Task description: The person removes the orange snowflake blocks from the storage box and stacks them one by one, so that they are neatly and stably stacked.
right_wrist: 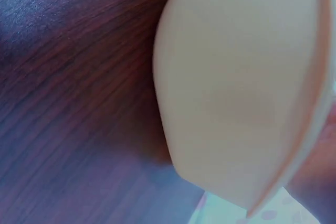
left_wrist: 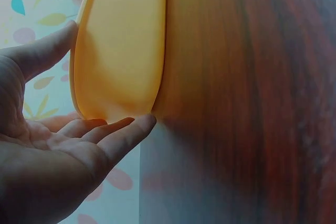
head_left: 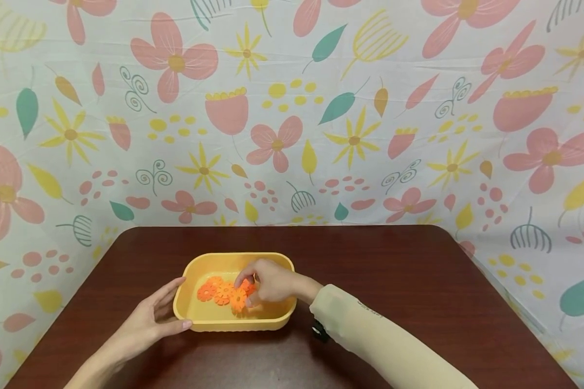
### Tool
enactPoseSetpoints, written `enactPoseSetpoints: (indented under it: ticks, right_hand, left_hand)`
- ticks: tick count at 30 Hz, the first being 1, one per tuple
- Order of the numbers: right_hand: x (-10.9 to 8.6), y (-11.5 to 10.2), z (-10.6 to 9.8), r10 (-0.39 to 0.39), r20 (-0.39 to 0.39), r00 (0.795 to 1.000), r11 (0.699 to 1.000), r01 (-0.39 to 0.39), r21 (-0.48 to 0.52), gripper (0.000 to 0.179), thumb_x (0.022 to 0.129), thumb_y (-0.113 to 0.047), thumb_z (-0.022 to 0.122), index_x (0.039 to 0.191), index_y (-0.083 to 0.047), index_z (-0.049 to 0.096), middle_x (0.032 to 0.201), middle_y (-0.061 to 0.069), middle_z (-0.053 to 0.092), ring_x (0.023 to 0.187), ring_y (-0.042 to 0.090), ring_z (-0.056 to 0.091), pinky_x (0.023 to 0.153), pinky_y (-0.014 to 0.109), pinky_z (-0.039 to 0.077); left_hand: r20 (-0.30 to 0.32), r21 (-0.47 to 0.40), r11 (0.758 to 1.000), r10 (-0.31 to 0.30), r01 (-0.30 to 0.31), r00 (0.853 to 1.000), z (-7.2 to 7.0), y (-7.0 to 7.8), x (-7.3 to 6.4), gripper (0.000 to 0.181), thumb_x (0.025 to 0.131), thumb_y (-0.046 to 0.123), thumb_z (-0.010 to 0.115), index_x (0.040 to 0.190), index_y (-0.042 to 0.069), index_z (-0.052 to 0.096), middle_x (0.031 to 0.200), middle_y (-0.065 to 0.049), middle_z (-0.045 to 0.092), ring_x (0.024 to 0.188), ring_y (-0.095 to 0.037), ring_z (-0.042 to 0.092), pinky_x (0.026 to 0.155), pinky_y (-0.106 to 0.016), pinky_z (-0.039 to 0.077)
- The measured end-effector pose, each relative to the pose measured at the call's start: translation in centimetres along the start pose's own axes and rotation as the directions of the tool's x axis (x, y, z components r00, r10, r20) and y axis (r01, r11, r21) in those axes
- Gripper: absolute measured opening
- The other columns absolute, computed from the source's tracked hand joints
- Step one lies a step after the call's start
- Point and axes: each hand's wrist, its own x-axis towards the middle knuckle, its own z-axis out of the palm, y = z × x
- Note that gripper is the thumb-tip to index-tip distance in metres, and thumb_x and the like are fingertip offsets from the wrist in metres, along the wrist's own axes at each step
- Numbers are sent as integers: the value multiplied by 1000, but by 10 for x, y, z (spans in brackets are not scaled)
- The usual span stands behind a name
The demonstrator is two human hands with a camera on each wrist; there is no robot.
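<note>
A yellow plastic tub with rounded corners stands on the table. Inside lie several orange flower-shaped pieces, bunched together left of its middle. My left hand holds the tub's left end, thumb at the front corner and fingers along the side. In the left wrist view, the fingers of that left hand lie against the end of the tub. My right hand reaches in over the right rim and pinches at the flower pieces, partly hiding them. Only the tub's outer wall shows clearly in the right wrist view.
The dark brown wooden table extends around the tub on every side. Behind it hangs a white cloth printed with flowers and leaves. A beige sleeve covers the right forearm, with something black at the wrist.
</note>
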Motion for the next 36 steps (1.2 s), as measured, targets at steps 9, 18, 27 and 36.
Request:
enactPoseSetpoints:
  ticks: [9, 18, 27, 36]
  right_hand:
    - [-16, -1, -18, -72, -57, 996, 996, 75, 48, 31, 83, -3, 88, 113, -4, 80, 86, 23, 54, 73, 14, 42, 70, 24, 34]
    - [-47, 6, -43, -51, -147, 988, 991, 68, 117, 34, 87, -6, 87, 119, -7, 78, 85, 20, 46, 75, 16, 39, 71, 28, 33]
    - [-80, 25, -64, 13, -252, 968, 982, 36, 186, 34, 86, -9, 89, 119, -11, 80, 85, 22, 45, 77, 22, 41, 72, 31, 34]
    - [-111, 52, -73, 110, -330, 938, 979, -44, 201, 31, 86, -11, 89, 115, -11, 80, 85, 11, 48, 80, 25, 43, 71, 30, 37]
  left_hand:
    - [11, 1, 999, 35, -35, 999, -2, -3, 3, 94, 92, 13, 83, 164, -4, 26, 168, -26, 25, 149, -47, 30, 95, -21, 48]
    - [25, -6, 1000, -4, 5, 1000, -4, 0, 3, 96, 92, 16, 84, 165, -1, 26, 169, -24, 24, 149, -45, 31, 96, -21, 46]
    - [27, -21, 999, -33, 34, 999, -4, 0, 4, 97, 92, 15, 84, 166, -1, 24, 169, -24, 23, 147, -48, 34, 95, -25, 50]
    - [37, -73, 997, -23, 26, 999, -3, -1, 4, 96, 92, 11, 82, 166, -2, 22, 169, -25, 20, 144, -51, 37, 92, -26, 52]
